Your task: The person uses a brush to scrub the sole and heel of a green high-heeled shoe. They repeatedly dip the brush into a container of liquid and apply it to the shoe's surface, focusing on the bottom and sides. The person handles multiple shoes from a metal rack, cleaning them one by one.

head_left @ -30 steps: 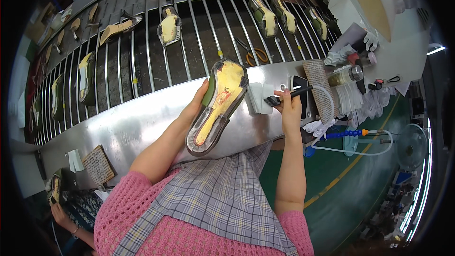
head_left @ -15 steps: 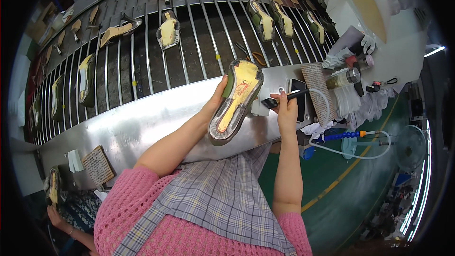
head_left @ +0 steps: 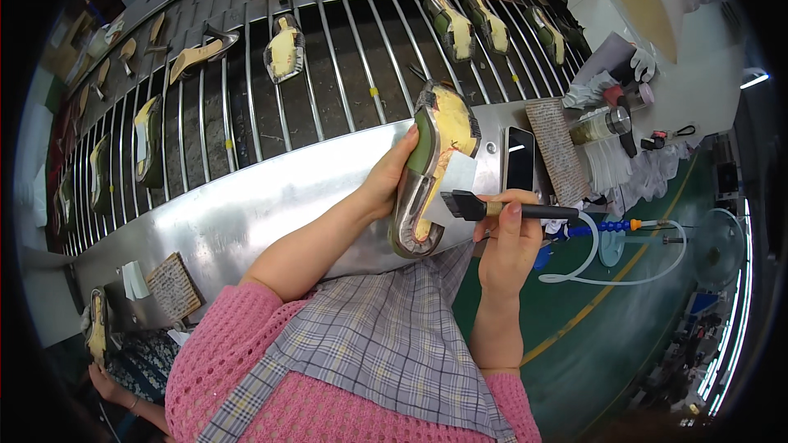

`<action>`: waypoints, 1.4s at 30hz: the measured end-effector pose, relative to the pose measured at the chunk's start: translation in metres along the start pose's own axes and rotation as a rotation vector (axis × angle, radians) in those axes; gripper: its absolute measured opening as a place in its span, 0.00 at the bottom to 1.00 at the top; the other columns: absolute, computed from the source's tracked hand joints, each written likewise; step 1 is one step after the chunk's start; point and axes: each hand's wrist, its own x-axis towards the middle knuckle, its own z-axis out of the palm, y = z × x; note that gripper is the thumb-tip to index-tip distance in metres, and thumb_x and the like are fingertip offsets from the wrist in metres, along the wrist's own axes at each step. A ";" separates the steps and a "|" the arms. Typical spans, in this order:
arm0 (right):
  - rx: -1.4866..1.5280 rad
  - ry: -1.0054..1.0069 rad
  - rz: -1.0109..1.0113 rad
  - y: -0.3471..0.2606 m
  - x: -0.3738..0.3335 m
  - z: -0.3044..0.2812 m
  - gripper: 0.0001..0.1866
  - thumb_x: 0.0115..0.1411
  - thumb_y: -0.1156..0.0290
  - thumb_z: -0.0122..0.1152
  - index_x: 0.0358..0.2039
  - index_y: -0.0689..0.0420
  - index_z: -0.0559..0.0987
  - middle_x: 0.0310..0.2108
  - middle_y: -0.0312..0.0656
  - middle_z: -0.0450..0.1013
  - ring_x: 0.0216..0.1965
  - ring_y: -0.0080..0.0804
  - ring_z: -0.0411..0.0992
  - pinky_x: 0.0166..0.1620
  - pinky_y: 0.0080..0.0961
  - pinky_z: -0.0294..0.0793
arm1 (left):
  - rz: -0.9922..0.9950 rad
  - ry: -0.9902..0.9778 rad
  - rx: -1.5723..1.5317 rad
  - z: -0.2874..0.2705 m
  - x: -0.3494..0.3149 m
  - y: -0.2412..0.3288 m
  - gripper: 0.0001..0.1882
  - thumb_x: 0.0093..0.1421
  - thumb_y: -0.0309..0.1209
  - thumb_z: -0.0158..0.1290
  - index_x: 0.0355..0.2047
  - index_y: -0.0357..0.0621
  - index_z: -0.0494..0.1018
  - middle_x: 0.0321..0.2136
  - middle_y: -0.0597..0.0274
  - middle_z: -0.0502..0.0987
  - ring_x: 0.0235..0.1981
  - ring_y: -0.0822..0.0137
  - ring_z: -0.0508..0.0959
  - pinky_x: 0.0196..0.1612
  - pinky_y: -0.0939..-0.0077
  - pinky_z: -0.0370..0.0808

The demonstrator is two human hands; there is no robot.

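Observation:
My left hand (head_left: 387, 176) is wrapped round the side of a green shoe upper (head_left: 454, 121) stretched on a last, its underside turned up. That underside has a yellow middle and a grey, sticky-looking rim. My right hand (head_left: 510, 246) pinches the black handle of a flat brush (head_left: 535, 211), which has a clear tube running from its end. The brush's dark bristles point left, close over the front half of the sole. A small white card (head_left: 458, 180) lies over the sole beside the bristles; what holds it cannot be made out.
Metal rollers (head_left: 254, 115) beyond the steel ledge (head_left: 279, 176) carry several lasted shoes and heeled soles. Right of the shoe lie a phone (head_left: 519, 162), a textured block (head_left: 555, 148) and a glass jar (head_left: 603, 125). Another person's hand (head_left: 107, 381) is near a shoe (head_left: 97, 332) at lower left.
My right hand has brought the brush in over the sole, its handle now nearly level. The white card has moved onto the sole. My left hand has shifted the shoe slightly right and turned it more upright.

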 end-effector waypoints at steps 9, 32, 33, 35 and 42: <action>-0.038 0.057 0.036 0.005 0.003 0.001 0.13 0.67 0.62 0.52 0.35 0.60 0.73 0.27 0.36 0.71 0.20 0.15 0.63 0.22 0.12 0.62 | 0.063 -0.049 0.022 0.011 -0.002 -0.002 0.29 0.69 0.52 0.33 0.60 0.43 0.58 0.52 0.51 0.71 0.51 0.60 0.75 0.53 0.65 0.76; -0.449 0.218 -0.484 0.011 0.035 -0.027 0.11 0.67 0.66 0.51 0.36 0.63 0.71 0.26 0.36 0.67 0.21 0.16 0.60 0.25 0.13 0.59 | 0.046 0.017 0.014 0.013 -0.008 -0.005 0.32 0.67 0.55 0.37 0.59 0.44 0.62 0.49 0.54 0.74 0.46 0.63 0.78 0.47 0.68 0.78; -0.434 0.249 -0.494 0.013 0.035 -0.029 0.11 0.67 0.66 0.50 0.36 0.62 0.71 0.26 0.36 0.66 0.20 0.16 0.59 0.24 0.13 0.58 | 0.056 0.078 -0.053 0.017 -0.006 0.000 0.32 0.66 0.56 0.37 0.59 0.44 0.62 0.49 0.54 0.75 0.45 0.64 0.79 0.46 0.68 0.79; -0.335 0.252 -0.425 0.011 0.030 -0.032 0.11 0.66 0.66 0.52 0.36 0.63 0.71 0.28 0.37 0.67 0.21 0.15 0.58 0.24 0.12 0.57 | 0.082 0.114 -0.164 0.013 0.000 0.013 0.34 0.64 0.60 0.38 0.57 0.46 0.64 0.45 0.56 0.76 0.41 0.66 0.80 0.43 0.70 0.80; -0.365 0.242 -0.300 0.027 0.021 -0.047 0.10 0.67 0.67 0.50 0.35 0.62 0.71 0.26 0.38 0.67 0.20 0.15 0.59 0.20 0.12 0.58 | 0.203 0.258 -0.175 -0.056 0.057 0.073 0.32 0.65 0.60 0.38 0.55 0.47 0.66 0.44 0.60 0.76 0.43 0.67 0.77 0.47 0.68 0.75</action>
